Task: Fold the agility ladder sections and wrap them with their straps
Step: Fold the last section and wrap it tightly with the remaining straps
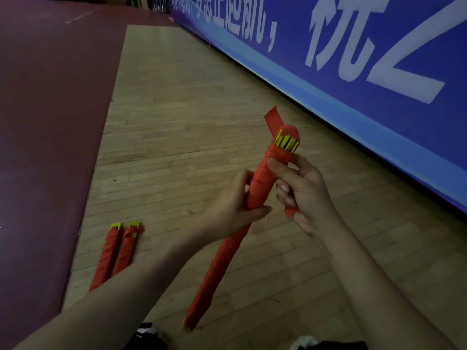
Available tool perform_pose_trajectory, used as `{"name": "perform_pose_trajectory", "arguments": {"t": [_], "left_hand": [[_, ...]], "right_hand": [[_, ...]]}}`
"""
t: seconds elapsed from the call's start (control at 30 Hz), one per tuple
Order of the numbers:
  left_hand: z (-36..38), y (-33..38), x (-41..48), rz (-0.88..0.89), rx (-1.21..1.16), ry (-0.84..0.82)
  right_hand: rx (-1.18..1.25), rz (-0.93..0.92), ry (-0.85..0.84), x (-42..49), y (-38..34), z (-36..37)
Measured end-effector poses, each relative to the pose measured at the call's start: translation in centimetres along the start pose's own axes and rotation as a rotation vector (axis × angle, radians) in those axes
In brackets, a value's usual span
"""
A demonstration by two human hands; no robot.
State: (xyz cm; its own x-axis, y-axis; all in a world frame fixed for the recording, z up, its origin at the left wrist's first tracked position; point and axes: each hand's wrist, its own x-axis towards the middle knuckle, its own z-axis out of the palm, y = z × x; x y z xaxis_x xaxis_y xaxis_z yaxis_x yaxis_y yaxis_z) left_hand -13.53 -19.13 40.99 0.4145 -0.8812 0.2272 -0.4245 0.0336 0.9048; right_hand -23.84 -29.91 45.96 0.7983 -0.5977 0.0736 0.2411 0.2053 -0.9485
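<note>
A folded agility ladder bundle, yellow rungs wound in red strap, stands tilted with its lower end on the wooden floor. My left hand grips its middle. My right hand holds the upper part, thumb pressed on the wrap, with a short red strap end sticking out under the fingers. Yellow rung tips show at the top, where a loose red strap tail stands up. Two wrapped bundles lie side by side on the floor at the left.
A blue banner with white lettering runs along the right. A dark red mat borders the wooden floor on the left. My shoes show at the bottom edge.
</note>
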Motion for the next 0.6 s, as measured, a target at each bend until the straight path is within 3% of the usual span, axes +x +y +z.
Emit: {"name": "perform_pose_trajectory", "arguments": {"t": [0.23, 0.4, 0.6], "left_hand": [[-0.7, 0.8, 0.9, 0.116, 0.118, 0.195], [-2.1, 1.7, 0.4, 0.011, -0.081, 0.131], [-3.2, 2.1, 0.0, -0.078, -0.235, -0.019]], "right_hand": [[-0.083, -0.095, -0.126, 0.3, -1.1, -0.8], [-0.190, -0.087, -0.198, 0.2, -1.0, -1.5], [-0.312, -0.117, -0.142, 0.3, -1.1, -2.4]]}}
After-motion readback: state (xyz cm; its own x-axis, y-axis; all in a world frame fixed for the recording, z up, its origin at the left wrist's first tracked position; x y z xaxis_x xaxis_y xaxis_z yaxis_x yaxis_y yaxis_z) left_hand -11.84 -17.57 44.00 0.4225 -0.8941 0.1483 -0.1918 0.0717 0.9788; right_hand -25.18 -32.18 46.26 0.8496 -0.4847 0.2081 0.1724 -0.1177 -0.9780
